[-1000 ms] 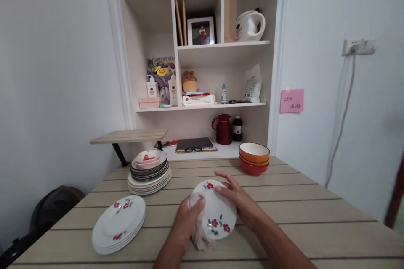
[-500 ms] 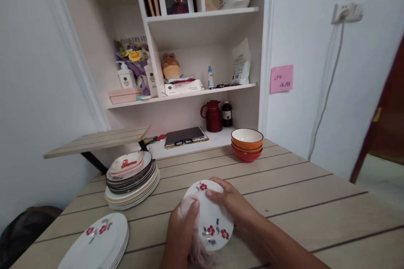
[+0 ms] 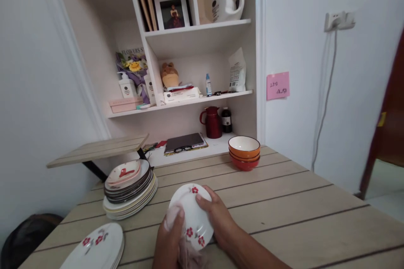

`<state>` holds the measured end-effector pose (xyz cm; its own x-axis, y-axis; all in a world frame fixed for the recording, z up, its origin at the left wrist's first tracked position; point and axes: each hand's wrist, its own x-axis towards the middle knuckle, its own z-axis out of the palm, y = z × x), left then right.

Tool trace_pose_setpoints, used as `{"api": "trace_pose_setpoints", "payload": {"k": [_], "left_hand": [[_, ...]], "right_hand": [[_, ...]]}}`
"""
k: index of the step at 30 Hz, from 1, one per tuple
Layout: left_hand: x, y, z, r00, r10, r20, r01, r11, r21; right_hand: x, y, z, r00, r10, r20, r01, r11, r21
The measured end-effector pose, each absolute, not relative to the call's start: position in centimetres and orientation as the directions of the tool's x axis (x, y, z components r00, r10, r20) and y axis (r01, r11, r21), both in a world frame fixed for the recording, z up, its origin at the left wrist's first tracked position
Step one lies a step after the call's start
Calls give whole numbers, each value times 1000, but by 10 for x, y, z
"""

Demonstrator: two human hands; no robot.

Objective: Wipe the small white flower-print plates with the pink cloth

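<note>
A white plate (image 3: 189,210) with red flowers is held tilted above the table, between both my hands. My right hand (image 3: 217,214) grips its right edge, thumb on the face and fingers behind. At the left rim, my left hand (image 3: 170,233) presses a pale pink cloth (image 3: 189,256) against the plate, thumb on top. The cloth hangs down below the plate's lower edge. To the left lies a low stack of white flowered plates (image 3: 97,248), partly cut off by the frame.
Behind it stands a taller stack of mixed plates (image 3: 131,206) topped by a small pink-rimmed dish (image 3: 123,171). Orange and red bowls (image 3: 244,153) are nested at the back right. A red jug (image 3: 213,124) and a dark laptop-like slab (image 3: 184,143) sit beneath the shelves (image 3: 198,27).
The hands, plate and cloth have shifted a little left in view, and the plate's tilt has changed slightly. The camera view has also moved. Both hands keep their hold.
</note>
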<state>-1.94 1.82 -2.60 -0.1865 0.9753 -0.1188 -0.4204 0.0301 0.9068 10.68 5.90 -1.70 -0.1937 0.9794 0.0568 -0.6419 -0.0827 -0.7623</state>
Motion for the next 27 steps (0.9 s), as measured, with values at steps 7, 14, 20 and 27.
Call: {"api": "trace_pose_setpoints", "payload": {"k": [7,14,20,27], "left_hand": [[-14,8,-11,-259,960,-109,-472,-28,881],[-16,7,-13,-286,954,-94,-446,-46,894],[-16,7,-12,-308,946,-97,-437,-51,898],[-14,5,-11,-270,958,-93,-429,-33,903]], "right_hand": [[93,58,-25,-128,991,45,-678,-54,-733],[91,65,-26,-129,991,16,-624,-69,-779],[91,67,-27,-185,982,32,-670,-102,-735],[96,65,-30,-223,975,15,-697,-149,-701]]}}
